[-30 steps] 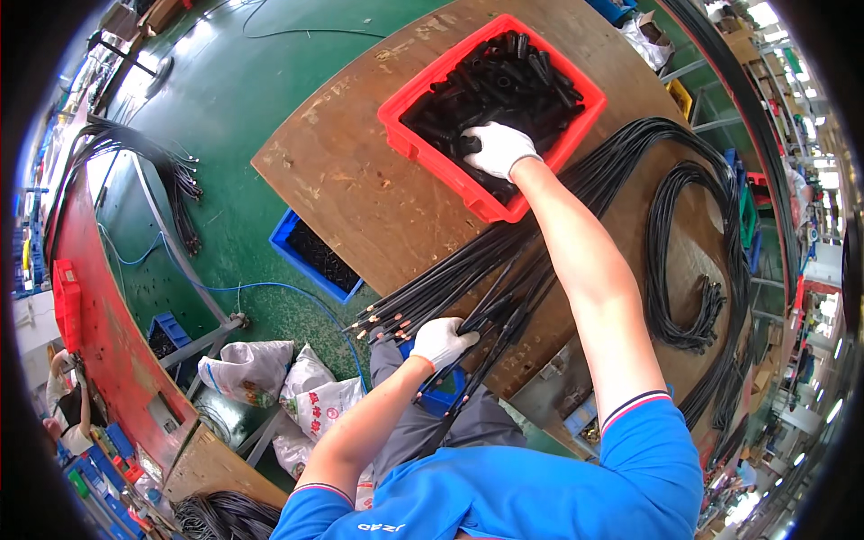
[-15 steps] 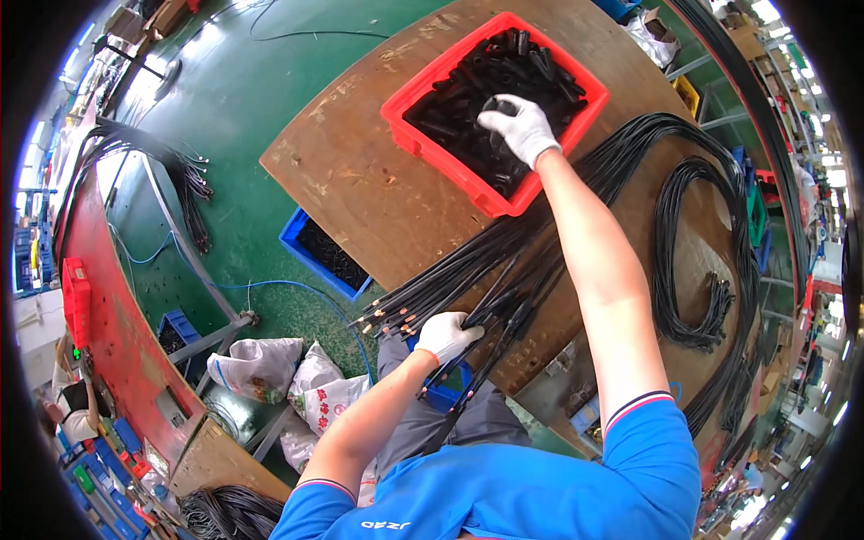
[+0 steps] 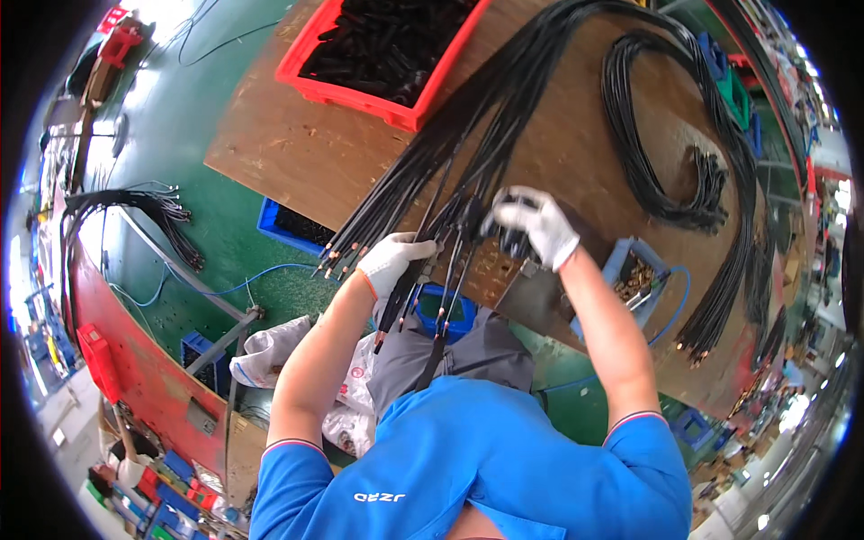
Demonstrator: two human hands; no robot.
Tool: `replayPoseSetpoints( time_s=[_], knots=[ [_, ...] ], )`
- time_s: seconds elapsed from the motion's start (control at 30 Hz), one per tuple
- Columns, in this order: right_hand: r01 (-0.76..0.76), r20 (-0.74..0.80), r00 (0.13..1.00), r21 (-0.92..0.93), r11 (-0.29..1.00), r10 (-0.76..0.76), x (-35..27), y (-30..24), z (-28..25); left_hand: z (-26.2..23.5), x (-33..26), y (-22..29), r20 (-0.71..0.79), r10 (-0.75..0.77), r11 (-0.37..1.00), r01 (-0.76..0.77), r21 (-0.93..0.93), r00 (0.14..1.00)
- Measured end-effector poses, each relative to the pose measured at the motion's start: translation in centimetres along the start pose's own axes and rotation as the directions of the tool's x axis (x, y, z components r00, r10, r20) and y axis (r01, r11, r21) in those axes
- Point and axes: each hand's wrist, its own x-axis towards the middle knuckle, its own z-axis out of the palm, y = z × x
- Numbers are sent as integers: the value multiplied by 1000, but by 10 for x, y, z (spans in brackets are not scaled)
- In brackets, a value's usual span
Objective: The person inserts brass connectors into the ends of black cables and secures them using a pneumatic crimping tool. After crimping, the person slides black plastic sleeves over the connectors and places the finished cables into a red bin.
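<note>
A thick bundle of black cables (image 3: 504, 99) sweeps over the wooden table, its bare copper-coloured ends pointing toward me. My left hand (image 3: 393, 262), in a white glove, is closed around several cables near those ends. Also gloved, my right hand (image 3: 538, 225) is beside the bundle, fingers curled around small black sleeves (image 3: 514, 241); how many it holds is unclear. At the table's far side is a red bin (image 3: 349, 97) filled with black tubular sleeves (image 3: 382, 49). Parts of the cables are hidden behind my hands.
A coiled cable bundle (image 3: 621, 117) lies on the table at the right. Near it is a blue-grey container (image 3: 615, 270) of small metal parts. A blue bin (image 3: 270, 216) sits below the table's left edge, with white sacks (image 3: 270, 346) nearby on the green floor.
My right hand has come back from the red bin to the cables, carrying black sleeves. My left hand still grips the cables. The whole view has shifted, with the bin now higher and further left.
</note>
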Motion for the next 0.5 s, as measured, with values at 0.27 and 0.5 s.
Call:
replayPoseSetpoints(
  time_s=[0.27,0.5],
  knots=[
    [-191,46,979,-160,968,200,-133,106,33,45,4,-18,-1,-123,988,123,89,992],
    [-218,152,933,-480,850,326,-169,94,52,65,3,-27,-54,7,979,4,204,999]
  ],
)
